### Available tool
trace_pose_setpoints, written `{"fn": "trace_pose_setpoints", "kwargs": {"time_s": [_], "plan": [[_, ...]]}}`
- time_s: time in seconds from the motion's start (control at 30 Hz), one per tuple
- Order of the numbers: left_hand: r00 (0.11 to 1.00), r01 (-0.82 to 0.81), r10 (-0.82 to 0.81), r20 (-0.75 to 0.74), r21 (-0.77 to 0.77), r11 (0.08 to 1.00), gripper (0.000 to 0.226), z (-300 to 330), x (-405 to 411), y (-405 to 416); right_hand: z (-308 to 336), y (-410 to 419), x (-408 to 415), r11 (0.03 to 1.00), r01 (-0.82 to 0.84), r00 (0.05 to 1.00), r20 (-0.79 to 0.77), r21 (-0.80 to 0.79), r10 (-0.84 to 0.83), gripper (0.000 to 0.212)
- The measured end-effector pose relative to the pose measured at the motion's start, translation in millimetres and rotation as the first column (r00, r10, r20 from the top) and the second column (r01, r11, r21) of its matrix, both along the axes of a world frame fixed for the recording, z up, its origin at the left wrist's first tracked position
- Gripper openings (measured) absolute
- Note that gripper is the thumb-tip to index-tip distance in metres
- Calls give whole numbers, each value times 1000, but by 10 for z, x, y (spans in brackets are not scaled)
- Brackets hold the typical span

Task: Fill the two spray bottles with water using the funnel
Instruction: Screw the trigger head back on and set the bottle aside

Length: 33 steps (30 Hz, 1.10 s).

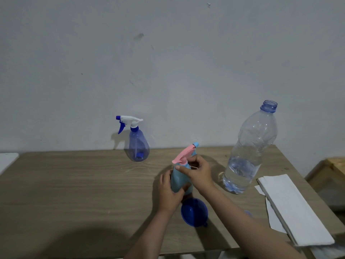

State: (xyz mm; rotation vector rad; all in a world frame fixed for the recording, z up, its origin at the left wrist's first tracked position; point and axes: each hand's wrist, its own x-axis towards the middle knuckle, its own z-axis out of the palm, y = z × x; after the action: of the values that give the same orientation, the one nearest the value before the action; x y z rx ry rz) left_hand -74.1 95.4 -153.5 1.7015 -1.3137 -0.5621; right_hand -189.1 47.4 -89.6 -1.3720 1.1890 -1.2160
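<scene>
A light blue spray bottle (178, 179) with a pink trigger head (183, 155) stands on the wooden table (74, 184) in the middle. My left hand (169, 191) grips its body. My right hand (197, 171) is wrapped around its neck just under the pink head. A blue funnel (194, 214) lies on the table just in front of that bottle. A second spray bottle (138, 144), clear blue with a white and blue head, stands at the back by the wall. A large clear water bottle (246, 152), uncapped and partly full, stands to the right.
Folded white paper sheets (291, 208) lie at the table's right edge. A small blue cap (248, 214) shows beside my right forearm. A white surface (7, 161) adjoins the table at the left, and a wooden piece (334, 165) stands at the far right.
</scene>
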Motion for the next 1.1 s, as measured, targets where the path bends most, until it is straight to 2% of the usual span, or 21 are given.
{"fn": "trace_pose_setpoints", "kwargs": {"time_s": [0.1, 0.2, 0.3, 0.4, 0.57, 0.8, 0.87, 0.97, 1.03, 1.1], "plan": [[1000, 6, -5, -16, 21, 1000, 81, 10, -1, 6, -23, 5, 25, 1000, 25, 1000, 0, -8, -25, 40], [1000, 17, -17, -1, 27, 999, 76, 15, 0, 11, -39, -3, -45, 998, -56, 996, -73, -8, 56, 47], [1000, 7, -7, 3, 25, 1000, 72, 30, -3, 22, -57, 7, -57, 996, -76, 991, -117, -41, 71, 39], [1000, -3, 3, 7, 35, 999, 76, 50, -6, 30, -75, 33, 27, 997, 22, 996, -89, -79, -29, 27], [1000, 5, -6, 6, 75, 997, 87, 98, -18, 36, -109, 60, 148, 988, 143, 990, -11, -50, -144, 28], [999, -17, 15, 41, 38, 999, 80, 211, -50, 94, -50, 192, 298, 959, 270, 962, -18, -81, -272, 29], [999, -22, 19, 48, 58, 998, 71, 253, -53, 111, -42, 228, 309, 951, 300, 953, -28, -70, -302, 39], [997, -28, 23, 71, 80, 996, 55, 309, -18, 141, -9, 248, 333, 930, 363, 927, -85, -54, -366, 72], [1000, 4, -6, 18, 86, 996, 67, 352, 3, 179, 30, 223, 367, 922, 380, 900, -202, -77, -388, 92], [998, 53, -48, -43, 110, 992, 71, 381, 34, 234, 73, 190, 425, 922, 376, 881, -272, -94, -387, 88]]}}
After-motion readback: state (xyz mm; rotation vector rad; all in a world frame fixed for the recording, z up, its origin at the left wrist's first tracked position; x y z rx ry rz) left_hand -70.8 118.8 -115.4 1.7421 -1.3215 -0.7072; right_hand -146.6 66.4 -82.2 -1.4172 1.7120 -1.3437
